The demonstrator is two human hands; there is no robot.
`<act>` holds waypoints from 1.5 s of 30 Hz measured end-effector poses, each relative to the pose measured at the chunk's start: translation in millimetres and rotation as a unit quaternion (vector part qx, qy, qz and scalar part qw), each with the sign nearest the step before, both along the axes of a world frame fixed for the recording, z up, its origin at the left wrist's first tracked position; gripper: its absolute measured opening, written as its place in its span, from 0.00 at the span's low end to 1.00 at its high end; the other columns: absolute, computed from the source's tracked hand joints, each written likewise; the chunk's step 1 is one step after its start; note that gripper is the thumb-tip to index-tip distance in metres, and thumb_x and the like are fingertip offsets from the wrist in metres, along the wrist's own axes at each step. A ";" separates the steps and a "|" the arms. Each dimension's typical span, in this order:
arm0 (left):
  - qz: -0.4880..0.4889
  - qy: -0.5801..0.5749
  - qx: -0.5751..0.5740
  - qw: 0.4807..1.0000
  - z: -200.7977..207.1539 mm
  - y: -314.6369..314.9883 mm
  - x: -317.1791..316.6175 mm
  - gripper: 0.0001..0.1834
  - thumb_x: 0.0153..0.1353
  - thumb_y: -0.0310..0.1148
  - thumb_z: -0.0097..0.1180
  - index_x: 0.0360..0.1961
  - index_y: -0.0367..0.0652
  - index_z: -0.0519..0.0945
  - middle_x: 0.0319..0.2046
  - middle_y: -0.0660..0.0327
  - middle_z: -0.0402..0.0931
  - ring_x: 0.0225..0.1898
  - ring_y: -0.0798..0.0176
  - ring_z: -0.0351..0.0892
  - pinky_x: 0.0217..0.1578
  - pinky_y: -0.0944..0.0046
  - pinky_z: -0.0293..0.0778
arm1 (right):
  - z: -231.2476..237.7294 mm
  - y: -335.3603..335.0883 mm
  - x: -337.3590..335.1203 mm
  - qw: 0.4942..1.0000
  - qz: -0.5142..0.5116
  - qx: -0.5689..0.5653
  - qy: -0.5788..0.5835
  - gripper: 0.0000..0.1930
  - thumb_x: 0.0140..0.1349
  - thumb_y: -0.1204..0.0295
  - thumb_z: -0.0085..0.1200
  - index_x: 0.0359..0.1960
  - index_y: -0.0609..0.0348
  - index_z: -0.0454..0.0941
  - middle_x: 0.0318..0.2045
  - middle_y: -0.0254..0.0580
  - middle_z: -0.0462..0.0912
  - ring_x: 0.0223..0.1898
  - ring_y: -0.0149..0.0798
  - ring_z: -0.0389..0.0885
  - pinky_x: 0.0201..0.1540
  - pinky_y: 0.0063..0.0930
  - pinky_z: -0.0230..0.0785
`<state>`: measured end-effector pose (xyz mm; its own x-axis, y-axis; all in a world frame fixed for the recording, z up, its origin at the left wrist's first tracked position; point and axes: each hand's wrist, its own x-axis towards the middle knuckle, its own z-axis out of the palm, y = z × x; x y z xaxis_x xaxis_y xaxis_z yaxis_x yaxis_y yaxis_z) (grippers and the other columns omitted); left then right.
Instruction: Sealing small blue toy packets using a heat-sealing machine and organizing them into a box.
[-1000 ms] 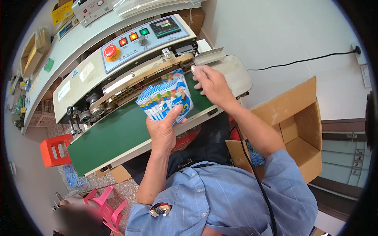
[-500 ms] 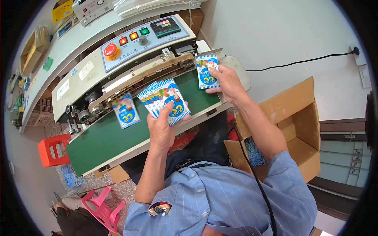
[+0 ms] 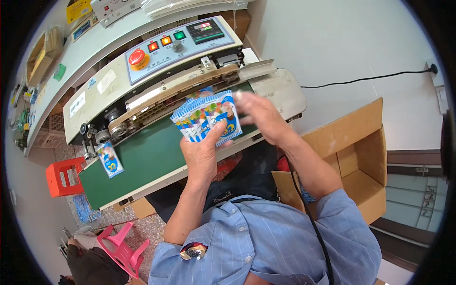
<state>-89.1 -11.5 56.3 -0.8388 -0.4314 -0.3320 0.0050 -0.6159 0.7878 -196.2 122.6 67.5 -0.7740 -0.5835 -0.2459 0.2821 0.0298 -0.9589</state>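
My left hand [image 3: 202, 154] is closed on a fanned stack of small blue-and-white printed packets [image 3: 197, 124], its thumb across the front one. My right hand [image 3: 266, 116] is at the right edge of that stack, its fingers smeared by motion, so I cannot tell whether they grip a packet. Behind the fan, part of another packet [image 3: 207, 91] shows against the sealing machine [image 3: 156, 92]; the rest is hidden. A single packet [image 3: 110, 160] lies on the left end of the green conveyor belt [image 3: 142, 166], beside the machine's rollers.
The machine's panel has a red emergency button [image 3: 137, 57] and lit switches. An open cardboard box [image 3: 351, 156] stands at my right, with a black cable [image 3: 308, 213] running down in front. A red stool [image 3: 65, 179] and pink chair [image 3: 123, 251] are at left, near another person [image 3: 90, 261].
The packet on the belt has travelled left to its end. My right hand has moved left to the fan, and the packet it held no longer shows at the belt's right end.
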 end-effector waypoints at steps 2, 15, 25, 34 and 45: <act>-0.039 0.019 0.026 0.999 -5.1 3.1 -1.5 0.21 0.59 0.25 0.65 0.53 0.36 0.76 0.44 0.57 0.82 0.38 0.63 0.85 0.29 0.64 0.86 | 3.6 7.4 -0.2 0.992 0.089 0.084 -0.024 0.20 0.70 0.58 0.53 0.54 0.62 0.76 0.46 0.42 0.83 0.44 0.32 0.83 0.42 0.25 0.77; -0.036 -0.002 0.039 0.999 -1.8 -8.1 7.8 0.20 0.63 0.31 0.62 0.55 0.36 0.74 0.46 0.56 0.81 0.40 0.62 0.85 0.29 0.63 0.87 | -21.0 12.1 -65.1 0.991 -0.025 0.099 -0.081 0.15 0.70 0.63 0.53 0.51 0.60 0.77 0.42 0.38 0.84 0.39 0.32 0.85 0.33 0.30 0.84; -0.021 -0.011 0.018 1.000 -3.2 1.1 -2.1 0.19 0.62 0.29 0.63 0.53 0.35 0.76 0.45 0.56 0.82 0.40 0.64 0.85 0.30 0.64 0.87 | 2.4 4.2 -14.1 0.994 0.065 0.039 -0.085 0.33 0.70 0.46 0.47 0.60 0.67 0.70 0.52 0.50 0.79 0.49 0.42 0.81 0.48 0.39 0.79; -0.072 0.018 0.044 0.996 -7.1 -2.7 0.5 0.19 0.66 0.33 0.59 0.54 0.33 0.76 0.46 0.53 0.81 0.44 0.56 0.85 0.33 0.62 0.87 | -1.0 37.0 -48.6 0.991 -0.085 0.077 -0.062 0.15 0.67 0.64 0.57 0.49 0.60 0.77 0.39 0.37 0.85 0.38 0.33 0.86 0.34 0.32 0.84; -0.004 -0.014 0.020 1.000 -3.7 5.7 -2.2 0.18 0.60 0.29 0.66 0.49 0.36 0.79 0.43 0.58 0.83 0.39 0.66 0.85 0.29 0.66 0.86 | -11.3 -10.1 -51.3 0.983 0.036 0.111 -0.140 0.24 0.69 0.57 0.53 0.54 0.67 0.75 0.47 0.47 0.83 0.46 0.38 0.84 0.44 0.43 0.81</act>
<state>-91.4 -5.8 52.6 -0.8325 -0.4106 -0.3719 -0.0217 -0.6466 0.7625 -247.5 112.6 56.2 -0.6171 -0.5414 -0.5710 0.5231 0.2598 -0.8117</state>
